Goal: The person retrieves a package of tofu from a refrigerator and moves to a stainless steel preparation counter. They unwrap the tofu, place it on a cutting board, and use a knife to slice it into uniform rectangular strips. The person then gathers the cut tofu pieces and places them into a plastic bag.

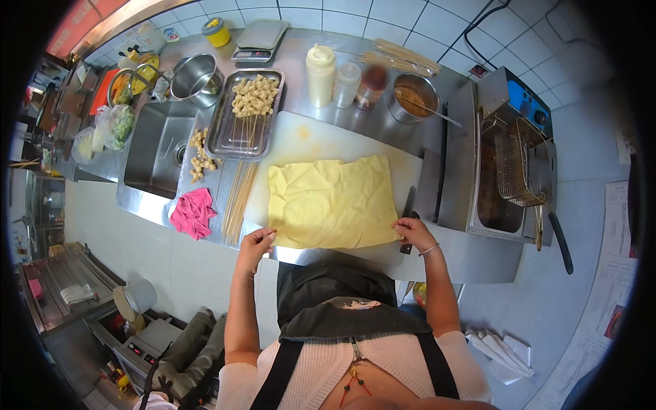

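A wrinkled yellow sheet (333,202), which looks like tofu skin, lies spread over a white cutting board (297,133). Its near left corner is pinched between the thumb and finger of my left hand (257,247). My right hand (416,233) grips the near right corner the same way. Partly hidden beneath that hand is a kitchen knife (410,201), blade pointing away from me, along the board's right side. Bamboo skewers (240,202) lie in a bundle left of the sheet. Beyond them, a steel tray (218,136) holds skewered pieces of pale folded food (255,96).
A pink cloth (193,213) and loose folded pieces (201,156) lie beside the sink (159,148). Squeeze bottles (321,77) and a pot of sauce (413,98) stand behind the board. To the right is a deep fryer (499,205) with a wire basket (520,169). Another person's legs (192,348) show lower left.
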Tool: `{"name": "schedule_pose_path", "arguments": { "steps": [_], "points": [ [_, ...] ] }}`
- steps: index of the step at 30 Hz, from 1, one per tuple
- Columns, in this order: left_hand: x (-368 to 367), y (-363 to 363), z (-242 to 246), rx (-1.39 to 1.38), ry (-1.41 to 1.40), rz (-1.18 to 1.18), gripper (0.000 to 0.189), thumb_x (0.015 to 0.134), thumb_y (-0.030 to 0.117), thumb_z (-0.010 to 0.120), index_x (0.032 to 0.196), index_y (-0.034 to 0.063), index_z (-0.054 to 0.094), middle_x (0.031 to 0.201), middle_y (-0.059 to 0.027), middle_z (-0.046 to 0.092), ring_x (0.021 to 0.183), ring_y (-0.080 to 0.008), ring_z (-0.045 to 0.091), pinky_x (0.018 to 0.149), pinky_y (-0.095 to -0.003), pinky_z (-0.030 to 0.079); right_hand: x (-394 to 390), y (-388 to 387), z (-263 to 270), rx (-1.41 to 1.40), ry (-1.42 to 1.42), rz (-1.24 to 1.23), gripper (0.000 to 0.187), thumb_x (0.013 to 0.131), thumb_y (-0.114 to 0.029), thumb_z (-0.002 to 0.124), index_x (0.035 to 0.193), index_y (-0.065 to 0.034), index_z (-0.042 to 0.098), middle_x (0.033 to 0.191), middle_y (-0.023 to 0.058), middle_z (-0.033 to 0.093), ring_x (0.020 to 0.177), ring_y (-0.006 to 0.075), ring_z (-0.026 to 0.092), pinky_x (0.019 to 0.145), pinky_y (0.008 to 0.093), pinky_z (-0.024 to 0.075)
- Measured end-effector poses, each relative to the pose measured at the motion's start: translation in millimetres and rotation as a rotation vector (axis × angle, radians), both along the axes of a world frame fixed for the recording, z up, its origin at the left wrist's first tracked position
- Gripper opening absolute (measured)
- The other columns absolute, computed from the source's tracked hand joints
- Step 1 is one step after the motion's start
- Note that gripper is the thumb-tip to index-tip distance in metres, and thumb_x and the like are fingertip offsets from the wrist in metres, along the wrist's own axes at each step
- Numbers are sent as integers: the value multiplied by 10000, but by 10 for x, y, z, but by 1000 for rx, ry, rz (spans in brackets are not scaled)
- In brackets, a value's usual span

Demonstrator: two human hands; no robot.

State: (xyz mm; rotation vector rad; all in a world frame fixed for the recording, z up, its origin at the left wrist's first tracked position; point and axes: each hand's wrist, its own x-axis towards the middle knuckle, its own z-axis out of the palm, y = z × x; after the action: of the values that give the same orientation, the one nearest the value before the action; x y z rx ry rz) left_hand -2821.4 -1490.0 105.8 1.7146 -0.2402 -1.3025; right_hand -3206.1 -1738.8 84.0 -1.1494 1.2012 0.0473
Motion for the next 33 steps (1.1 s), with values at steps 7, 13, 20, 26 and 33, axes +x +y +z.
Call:
{"name": "schedule_pose_path", "arguments": {
  "steps": [7,13,20,26,33],
  "points": [
    [341,-557,-66,-201,339,297,302,932,162,616,1189,5,597,976,-26,647,805,-95,629,722,-209,537,328,-472,-114,262,-412,-493,183,879,-93,627,1045,-16,637,809,0,599,736,117,610,694,261,538],
    [454,-1085,-343,-192,-64,90,439,824,-15,662,1245,-43,544,986,-66,642,843,-145,622,765,-261,517,631,-975,-661,-193,-310,-90,211,822,-112,683,1014,-34,646,808,-3,596,698,99,562,613,235,455],
    [538,-1137,-548,11,-493,110,203,808,96,726,980,-5,689,916,-49,625,782,-115,589,679,-242,476,795,-994,-740,-730,101,-104,241,751,-248,728,780,-34,622,737,85,589,618,189,554,600,323,454],
    [594,-1226,-828,-152,-812,27,189,797,92,735,951,-2,680,921,-64,606,759,-144,584,687,-273,478,995,-1007,-641,-1025,165,23,256,758,-182,743,902,-19,606,823,78,597,733,210,597,676,330,490],
    [605,-1347,-610,-111,-388,-19,191,828,43,692,1011,-7,668,950,-28,666,840,-92,605,753,-223,478,1204,-1061,-497,-852,264,-30,302,750,-185,734,980,-49,594,851,96,607,768,242,619,707,355,508]
  ]
}}
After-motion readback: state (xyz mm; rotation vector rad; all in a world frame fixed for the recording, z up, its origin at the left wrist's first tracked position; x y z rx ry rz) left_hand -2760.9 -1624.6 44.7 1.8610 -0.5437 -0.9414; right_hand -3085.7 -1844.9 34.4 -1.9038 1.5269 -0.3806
